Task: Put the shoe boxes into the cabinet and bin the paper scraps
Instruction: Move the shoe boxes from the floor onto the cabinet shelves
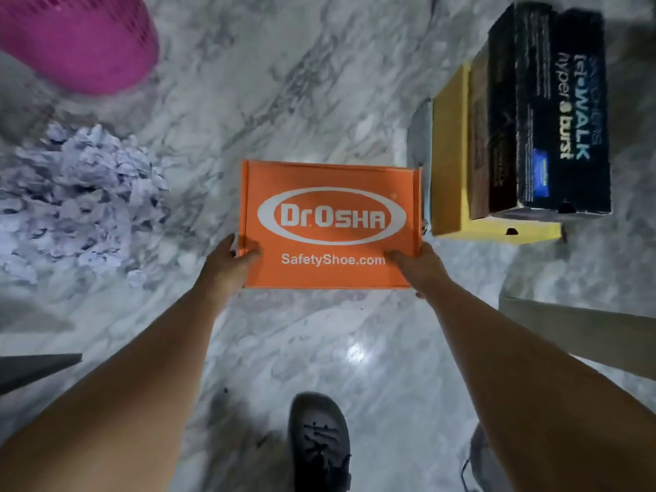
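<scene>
You stand on a glossy grey-and-white marble-patterned floor (312, 83), with 1 bright light glare (356, 351) at 6 o'clock. A dark grey flat panel edge (35, 367) enters at 8 o'clock.

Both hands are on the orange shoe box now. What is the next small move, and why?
Probably lift the orange box clear and carry it toward the cabinet, which is out of view. The left hand and right hand already grip its near corners, and the stack of boxes stands close on its right.
</scene>
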### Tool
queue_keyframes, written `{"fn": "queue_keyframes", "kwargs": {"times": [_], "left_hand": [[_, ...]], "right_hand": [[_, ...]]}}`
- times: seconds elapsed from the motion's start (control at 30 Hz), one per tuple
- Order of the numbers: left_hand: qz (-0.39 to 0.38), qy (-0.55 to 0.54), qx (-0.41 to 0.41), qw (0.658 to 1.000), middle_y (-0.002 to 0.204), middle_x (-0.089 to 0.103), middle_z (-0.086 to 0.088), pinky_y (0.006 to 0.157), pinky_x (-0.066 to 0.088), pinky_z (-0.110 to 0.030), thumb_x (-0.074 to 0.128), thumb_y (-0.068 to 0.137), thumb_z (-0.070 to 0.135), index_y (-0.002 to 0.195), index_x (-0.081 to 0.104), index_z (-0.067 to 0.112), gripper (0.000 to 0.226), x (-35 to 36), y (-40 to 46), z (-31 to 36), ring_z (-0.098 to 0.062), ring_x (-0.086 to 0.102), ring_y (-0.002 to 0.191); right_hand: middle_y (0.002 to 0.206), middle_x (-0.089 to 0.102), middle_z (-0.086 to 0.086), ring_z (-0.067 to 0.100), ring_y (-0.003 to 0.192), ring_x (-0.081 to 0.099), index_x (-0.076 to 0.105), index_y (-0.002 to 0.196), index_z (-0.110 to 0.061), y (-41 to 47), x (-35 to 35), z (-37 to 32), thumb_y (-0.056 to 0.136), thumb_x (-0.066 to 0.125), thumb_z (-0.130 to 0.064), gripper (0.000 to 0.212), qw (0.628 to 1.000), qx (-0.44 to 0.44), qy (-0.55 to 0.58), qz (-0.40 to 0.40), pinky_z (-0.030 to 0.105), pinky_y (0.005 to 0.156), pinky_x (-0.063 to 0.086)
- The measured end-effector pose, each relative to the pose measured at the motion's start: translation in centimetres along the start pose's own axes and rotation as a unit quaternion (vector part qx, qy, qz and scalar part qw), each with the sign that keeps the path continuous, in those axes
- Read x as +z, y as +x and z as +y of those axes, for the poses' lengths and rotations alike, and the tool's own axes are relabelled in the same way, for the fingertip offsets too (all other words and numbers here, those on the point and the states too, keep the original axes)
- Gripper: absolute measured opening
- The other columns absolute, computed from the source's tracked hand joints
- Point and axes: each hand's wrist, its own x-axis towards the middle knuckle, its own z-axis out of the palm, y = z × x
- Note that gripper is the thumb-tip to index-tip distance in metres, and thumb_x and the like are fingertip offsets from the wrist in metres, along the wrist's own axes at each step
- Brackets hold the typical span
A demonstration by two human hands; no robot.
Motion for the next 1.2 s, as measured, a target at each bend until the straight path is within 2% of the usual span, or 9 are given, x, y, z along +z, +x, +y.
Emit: {"fn": "queue_keyframes", "kwargs": {"times": [0.1,0.23,0.5,0.6,0.73,0.9,1.03,1.13,1.2], "left_hand": [[0.001,-0.056,-0.019,0.998,0.119,0.071,0.003,0.088,0.057,-0.043,0.070,0.087,0.048,0.118,0.062,0.037,0.035,1.7,1.4,-2.1,-0.023,0.067,0.109],[0.011,-0.098,-0.032,0.995,0.111,0.074,0.005,0.093,0.057,-0.046,0.072,0.089,0.045,0.105,0.066,0.041,0.018,1.8,-1.2,-4.1,-0.021,0.069,0.106],[0.035,-0.137,-0.053,0.989,0.109,0.072,0.002,0.079,0.056,-0.034,0.072,0.092,0.040,0.105,0.064,0.041,0.016,-4.1,-14.5,-9.4,-0.018,0.068,0.098],[0.052,-0.170,-0.058,0.982,0.112,0.070,0.000,0.085,0.054,-0.038,0.072,0.091,0.040,0.107,0.062,0.040,0.019,-7.4,-21.3,-12.9,-0.023,0.067,0.100],[0.087,-0.230,-0.079,0.966,0.116,0.073,-0.002,0.090,0.055,-0.043,0.079,0.084,0.044,0.113,0.067,0.035,0.033,-12.7,-32.4,-19.1,-0.027,0.069,0.108],[0.150,-0.332,-0.090,0.927,0.109,0.075,-0.003,0.082,0.058,-0.042,0.080,0.073,0.042,0.112,0.069,0.028,0.042,-19.9,-49.8,-27.2,-0.025,0.071,0.100],[0.258,-0.397,-0.081,0.877,0.099,0.078,0.000,0.090,0.059,-0.052,0.078,0.054,0.053,0.109,0.072,0.031,0.060,-27.1,-60.0,-34.7,-0.025,0.074,0.095],[0.347,-0.435,-0.067,0.828,0.101,0.076,0.000,0.092,0.058,-0.051,0.075,0.051,0.065,0.098,0.071,0.042,0.053,-32.0,-65.2,-37.6,-0.026,0.072,0.097],[0.418,-0.423,-0.039,0.803,0.104,0.075,-0.002,0.091,0.058,-0.049,0.069,0.057,0.072,0.105,0.069,0.033,0.062,-35.2,-67.9,-38.0,-0.024,0.071,0.097]], "right_hand": [[0.141,0.058,0.003,0.037,0.120,0.061,0.039,0.149,-0.026,1.2,1.0,1.4,0.082,0.076,-0.053,0.081,0.998,-0.005,0.055,-0.020,0.054,0.087,0.059],[0.130,0.066,0.002,0.033,0.109,0.068,0.050,0.145,-0.021,-0.8,0.4,3.4,0.086,0.080,-0.038,0.068,0.994,-0.006,0.110,-0.023,0.054,0.088,0.061],[0.124,0.068,-0.002,0.032,0.108,0.068,0.051,0.143,-0.025,-13.8,0.3,5.0,0.086,0.079,-0.038,0.064,0.996,-0.031,0.062,-0.060,0.054,0.089,0.061],[0.121,0.067,-0.003,0.030,0.107,0.067,0.052,0.142,-0.025,-21.0,1.0,5.8,0.086,0.077,-0.034,0.062,0.996,-0.043,0.034,-0.068,0.055,0.094,0.058],[0.106,0.071,-0.001,0.028,0.093,0.070,0.060,0.133,-0.025,-32.5,1.6,7.1,0.070,0.077,-0.039,0.066,0.992,-0.080,-0.023,-0.093,0.046,0.082,0.062],[0.095,0.067,-0.006,0.032,0.092,0.069,0.058,0.113,-0.029,-47.9,4.1,8.5,0.084,0.077,-0.021,0.036,0.978,-0.140,-0.082,-0.134,0.057,0.084,0.060],[0.088,0.074,0.005,0.035,0.074,0.073,0.066,0.117,-0.016,-60.4,9.7,8.0,0.079,0.080,-0.026,0.041,0.952,-0.233,-0.113,-0.166,0.056,0.070,0.063],[0.081,0.075,0.001,0.030,0.069,0.071,0.070,0.109,-0.021,-68.9,13.5,5.3,0.069,0.077,-0.038,0.045,0.923,-0.319,-0.108,-0.187,0.050,0.070,0.063],[0.084,0.076,0.000,0.029,0.075,0.073,0.069,0.106,-0.025,-73.1,15.8,3.0,0.070,0.080,-0.036,0.039,0.908,-0.356,-0.096,-0.200,0.053,0.074,0.062]]}}
